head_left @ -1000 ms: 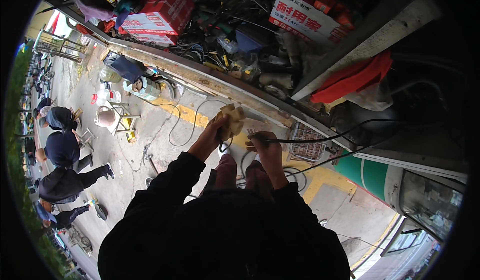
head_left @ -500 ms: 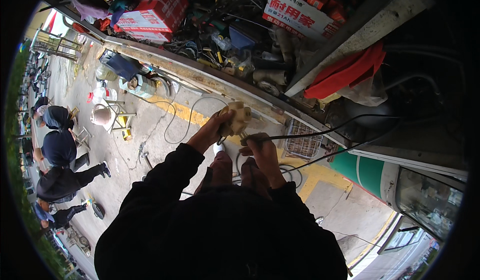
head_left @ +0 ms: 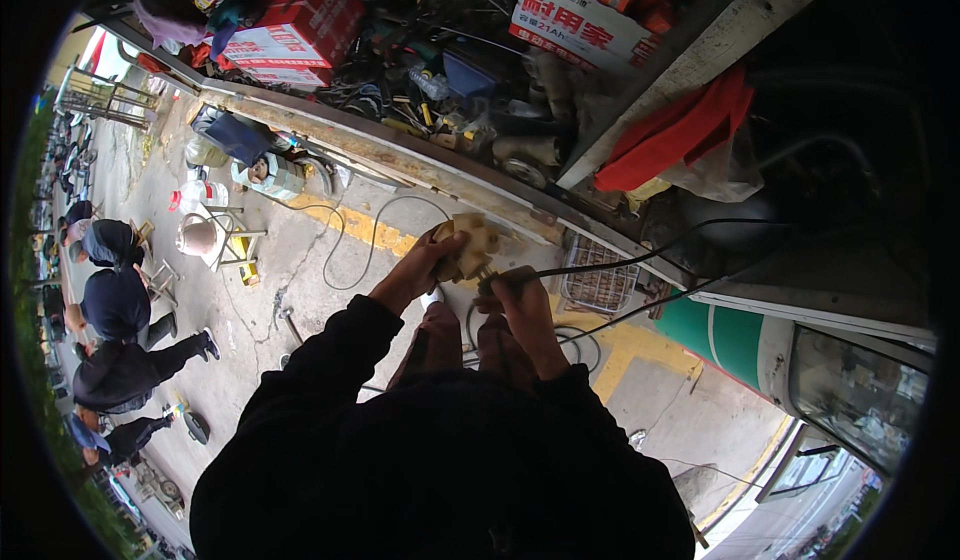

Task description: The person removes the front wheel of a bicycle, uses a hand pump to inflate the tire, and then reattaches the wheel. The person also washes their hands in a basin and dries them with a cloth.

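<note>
At the near edge, dark sleeves rise from the bottom toward the middle, where both hands meet above the pavement. The left hand [head_left: 418, 272] is curled around a tan, blocky socket-like piece [head_left: 468, 245], its fingers wrapped over the piece's left side. Just right of it, the right hand [head_left: 522, 300] is closed in a fist around the end of a black cable [head_left: 640, 258], which touches the tan piece at the hand and runs off to the right; a second black cable trails just below it. Below the hands lies cracked pavement [head_left: 300, 260] with a yellow painted line. Further left stand a small metal stool [head_left: 215, 235] and several people in dark clothes [head_left: 115, 305]. Beyond the hands a cluttered counter [head_left: 400, 155] carries red cartons [head_left: 300, 20], tools and a red cloth [head_left: 680, 130] at far right.
</note>
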Demonstrator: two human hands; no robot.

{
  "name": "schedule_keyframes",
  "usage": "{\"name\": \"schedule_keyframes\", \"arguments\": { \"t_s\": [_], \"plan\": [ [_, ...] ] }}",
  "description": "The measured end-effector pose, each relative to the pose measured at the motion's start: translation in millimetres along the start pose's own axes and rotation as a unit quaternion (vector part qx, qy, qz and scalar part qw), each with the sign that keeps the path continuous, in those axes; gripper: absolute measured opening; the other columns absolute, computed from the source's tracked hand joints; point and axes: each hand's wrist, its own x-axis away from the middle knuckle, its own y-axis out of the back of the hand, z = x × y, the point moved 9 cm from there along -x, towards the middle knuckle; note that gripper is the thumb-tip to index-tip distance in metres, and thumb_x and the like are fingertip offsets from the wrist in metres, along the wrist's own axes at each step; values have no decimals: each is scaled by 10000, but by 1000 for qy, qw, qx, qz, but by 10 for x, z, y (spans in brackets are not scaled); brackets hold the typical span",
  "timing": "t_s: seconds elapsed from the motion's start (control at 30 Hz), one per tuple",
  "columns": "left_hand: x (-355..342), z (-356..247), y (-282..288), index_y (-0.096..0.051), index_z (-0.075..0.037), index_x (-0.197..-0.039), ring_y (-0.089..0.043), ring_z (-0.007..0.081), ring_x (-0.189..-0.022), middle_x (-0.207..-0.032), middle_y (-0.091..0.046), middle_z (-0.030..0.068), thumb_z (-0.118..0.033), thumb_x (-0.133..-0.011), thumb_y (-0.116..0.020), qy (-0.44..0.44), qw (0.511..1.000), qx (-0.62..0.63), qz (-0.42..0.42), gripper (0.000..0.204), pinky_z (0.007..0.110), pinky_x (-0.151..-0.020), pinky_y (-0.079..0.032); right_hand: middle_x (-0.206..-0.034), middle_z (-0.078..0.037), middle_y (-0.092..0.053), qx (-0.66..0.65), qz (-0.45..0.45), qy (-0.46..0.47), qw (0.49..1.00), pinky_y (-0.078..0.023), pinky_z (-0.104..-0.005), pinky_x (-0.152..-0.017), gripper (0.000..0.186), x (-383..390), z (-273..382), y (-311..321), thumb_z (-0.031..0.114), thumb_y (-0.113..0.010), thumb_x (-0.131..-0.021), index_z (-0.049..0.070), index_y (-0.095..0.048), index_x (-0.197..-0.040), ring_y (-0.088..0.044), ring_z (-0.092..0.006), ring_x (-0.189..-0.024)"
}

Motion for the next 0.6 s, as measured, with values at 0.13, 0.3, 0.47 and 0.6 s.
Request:
{"name": "schedule_keyframes", "arguments": {
  "t_s": [0.13,0.3,0.47,0.6],
  "plan": [
    [4,80,-2,-428,15,-1386,-683,227,-990,-1204,-620,150,-197,-976,-597,29,999,-16,-11,492,340,-846,-582,-962,-171,-656,53,17,-24,998,-617,-356,-680,209,9,-7,98,78,-569,-973,-32,-440,-1095,-723,-266,-798],
    [3,105,-165,-485,3,-1314,-663,153,-752,-1021,-662,107,-193,-949,-637,14,992,-120,-20,442,265,-579,-537,-956,-184,-683,26,7,-46,999,-625,-344,-652,287,45,-51,204,104,-601,-951,-110,-509,-1118,-730,-255,-780],
    [-81,211,-242,-499,7,-1260,-601,130,-564,-871,-670,91,-212,-928,-667,9,993,-113,-39,433,248,-457,-457,-952,-196,-678,-12,-5,-33,999,-630,-343,-659,270,7,-55,325,80,-587,-948,-114,-504,-1117,-728,-266,-775],
    [-294,349,-250,-477,13,-1309,-625,133,-742,-983,-656,108,-236,-926,-675,13,990,-131,-47,498,262,-579,-500,-957,-212,-665,-41,-1,-40,998,-634,-359,-673,255,-94,-148,571,83,-579,-951,-105,-492,-1101,-724,-293,-781]
  ]
}}
